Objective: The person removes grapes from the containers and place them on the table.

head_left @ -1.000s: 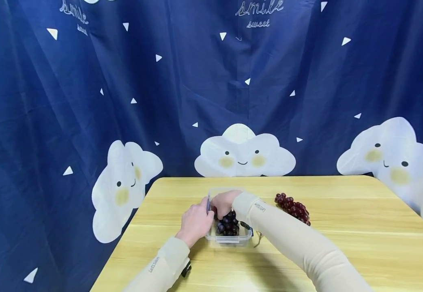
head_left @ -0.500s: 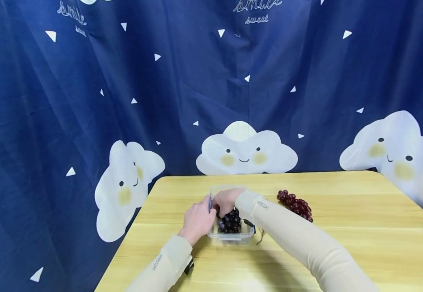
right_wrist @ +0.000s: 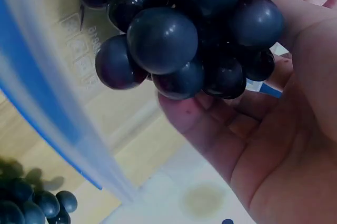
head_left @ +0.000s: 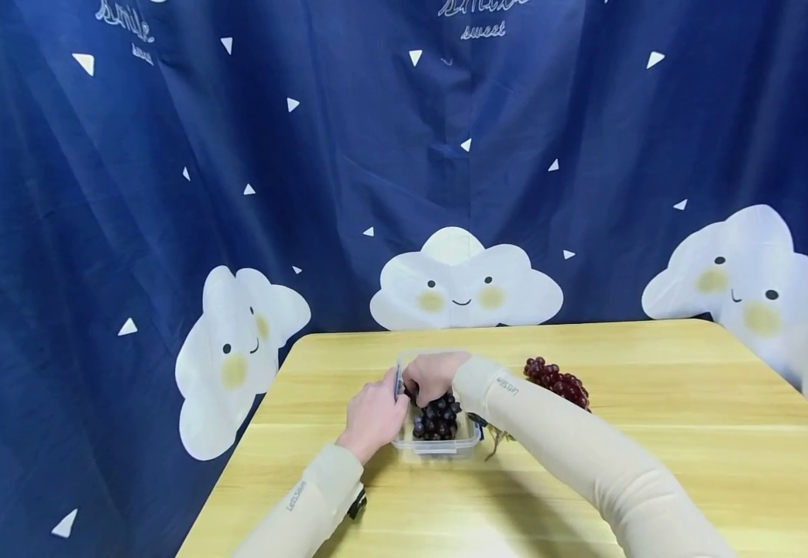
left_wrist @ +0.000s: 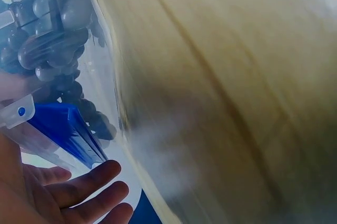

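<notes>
A clear plastic container [head_left: 438, 447] stands on the table with a bunch of dark grapes [head_left: 437, 418] inside. My left hand [head_left: 378, 411] holds the container's left side; in the left wrist view its fingers [left_wrist: 87, 182] lie beside a blue-edged latch flap [left_wrist: 68, 132]. My right hand [head_left: 434, 376] reaches down into the container from the far side. In the right wrist view its fingers curl under the dark grapes [right_wrist: 163, 40] and touch them. Part of the bunch is hidden by the right hand.
A bunch of red grapes [head_left: 557, 381] lies on the wooden table [head_left: 654, 403] beyond the right forearm. A stem with some green [head_left: 497, 440] shows beside the container, partly under the right sleeve. A blue curtain [head_left: 334, 170] with cloud prints hangs behind.
Both hands stay at the container. The right hand shifts slightly within it, and more of the dark grapes shows below the fingers. The whole view has shifted a little.
</notes>
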Action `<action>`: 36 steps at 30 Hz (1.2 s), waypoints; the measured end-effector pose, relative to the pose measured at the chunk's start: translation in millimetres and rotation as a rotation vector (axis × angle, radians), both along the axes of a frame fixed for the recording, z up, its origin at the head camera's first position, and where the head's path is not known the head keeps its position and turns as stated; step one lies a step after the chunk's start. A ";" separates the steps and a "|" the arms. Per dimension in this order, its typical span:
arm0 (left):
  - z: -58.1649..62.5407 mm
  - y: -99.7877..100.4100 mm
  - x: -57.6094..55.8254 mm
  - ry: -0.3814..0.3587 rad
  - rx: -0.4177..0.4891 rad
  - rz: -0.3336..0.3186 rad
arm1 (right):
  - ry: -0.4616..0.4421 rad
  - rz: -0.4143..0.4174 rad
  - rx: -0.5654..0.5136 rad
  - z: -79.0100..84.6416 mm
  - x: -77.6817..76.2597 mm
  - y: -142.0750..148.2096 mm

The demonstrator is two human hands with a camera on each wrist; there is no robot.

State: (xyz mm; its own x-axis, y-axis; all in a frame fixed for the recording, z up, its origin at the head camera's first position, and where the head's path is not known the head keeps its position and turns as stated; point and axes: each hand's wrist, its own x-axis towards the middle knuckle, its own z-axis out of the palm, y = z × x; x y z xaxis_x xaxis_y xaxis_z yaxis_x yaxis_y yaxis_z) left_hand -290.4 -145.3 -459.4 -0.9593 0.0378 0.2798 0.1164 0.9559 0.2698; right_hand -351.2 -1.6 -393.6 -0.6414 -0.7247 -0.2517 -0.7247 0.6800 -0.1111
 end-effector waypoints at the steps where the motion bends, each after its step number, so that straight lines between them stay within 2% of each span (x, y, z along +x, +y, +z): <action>1: 0.6 -0.3 0.1 0.002 0.000 0.000 | 0.002 0.014 -0.004 1.4 0.1 1.0; 7: 2.5 -0.6 1.3 0.015 -0.007 -0.008 | 0.030 0.098 -0.042 6.0 1.3 8.2; 14: 1.3 -0.7 0.1 0.015 -0.016 0.005 | 0.048 0.099 -0.073 9.3 5.2 13.4; 23: 0.9 -0.2 0.1 0.012 -0.008 -0.002 | 0.065 0.154 -0.146 16.7 13.4 23.3; 30: 2.5 0.1 1.6 0.024 0.000 0.000 | 0.043 0.142 -0.168 22.8 16.8 30.4; 36: 3.3 -0.8 2.2 0.024 0.001 -0.006 | 0.070 0.130 -0.176 28.3 17.4 33.7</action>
